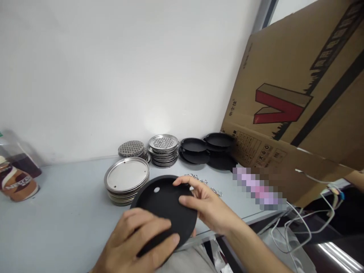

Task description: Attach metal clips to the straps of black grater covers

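Both hands hold a round black dish [162, 204] tilted over the table's front edge. It has a low rim and one pale oval spot near its upper left; I cannot tell whether that is a hole. My left hand [139, 242] grips the lower left side, fingers lying across the face. On the right, my right hand [209, 206] pinches the rim, thumb on the face. Just behind the dish is a stack of shiny flat metal discs [127, 176]. Small metal hooks [217, 191] lie on the table beyond my right hand, partly hidden by it.
Along the wall stand patterned grey discs [131, 148], perforated metal discs [163, 143] and stacked black dishes [193, 146]. A large cardboard box [273, 106] leans at right, with white cables [307, 231] below. Bottles [18, 182] stand at left on the grey table [57, 227].
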A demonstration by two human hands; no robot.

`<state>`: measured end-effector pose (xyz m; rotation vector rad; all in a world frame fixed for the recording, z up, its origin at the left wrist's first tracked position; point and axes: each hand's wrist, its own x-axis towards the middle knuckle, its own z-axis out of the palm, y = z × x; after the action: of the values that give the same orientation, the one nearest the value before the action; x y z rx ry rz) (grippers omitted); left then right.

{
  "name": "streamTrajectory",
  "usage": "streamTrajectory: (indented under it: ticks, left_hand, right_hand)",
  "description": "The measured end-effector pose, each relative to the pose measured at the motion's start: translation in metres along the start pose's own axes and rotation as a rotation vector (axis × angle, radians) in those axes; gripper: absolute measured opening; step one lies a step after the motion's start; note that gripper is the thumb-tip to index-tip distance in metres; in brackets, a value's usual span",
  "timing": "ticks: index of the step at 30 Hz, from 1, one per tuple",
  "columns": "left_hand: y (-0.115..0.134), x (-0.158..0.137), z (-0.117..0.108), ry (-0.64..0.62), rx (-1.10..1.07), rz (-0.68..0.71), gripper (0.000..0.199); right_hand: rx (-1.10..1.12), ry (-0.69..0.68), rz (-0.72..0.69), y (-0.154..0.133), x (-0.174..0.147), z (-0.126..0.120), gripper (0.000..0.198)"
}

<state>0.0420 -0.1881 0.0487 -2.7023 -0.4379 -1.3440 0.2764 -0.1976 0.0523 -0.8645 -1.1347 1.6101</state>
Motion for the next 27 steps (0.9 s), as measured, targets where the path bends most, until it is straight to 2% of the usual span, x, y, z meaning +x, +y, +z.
streamTrajectory:
  ticks: [3,5,6,9,12,15,20,27]
  left_hand:
    - [-0.012,-0.002,0.0,-0.114,0.002,-0.174,0.048]
    - [-0.018,-0.004,-0.001,-0.312,-0.071,-0.283,0.058]
    - [-0.02,-0.004,-0.001,-0.435,-0.118,-0.328,0.059]
    - [-0.017,-0.004,0.003,-0.779,-0.233,-0.413,0.059]
    - [-0.009,-0.001,0.011,-0.953,-0.257,-0.476,0.06]
    - [-0.002,0.001,0.015,-0.973,-0.224,-0.56,0.055]
    - [0.003,0.001,0.017,-0.976,-0.239,-0.586,0.043]
    - [0.001,-0.001,0.019,-0.972,-0.247,-0.624,0.048]
  right_hand:
    - [-0.049,0.363,-0.163,-0.008,0.017,-0.037,0.045]
    - [-0.129,0.592,-0.272,-0.022,0.034,-0.068,0.049]
    - [-0.164,0.703,-0.284,-0.03,0.045,-0.083,0.049]
    - [-0.186,0.815,-0.292,-0.048,0.081,-0.12,0.053]
    - [-0.22,0.869,-0.245,-0.049,0.11,-0.142,0.067]
    - [-0.272,0.91,-0.205,-0.037,0.118,-0.152,0.075]
    - [-0.294,0.925,-0.197,-0.018,0.099,-0.154,0.076]
    - [-0.159,0.954,-0.249,-0.009,0.097,-0.154,0.075]
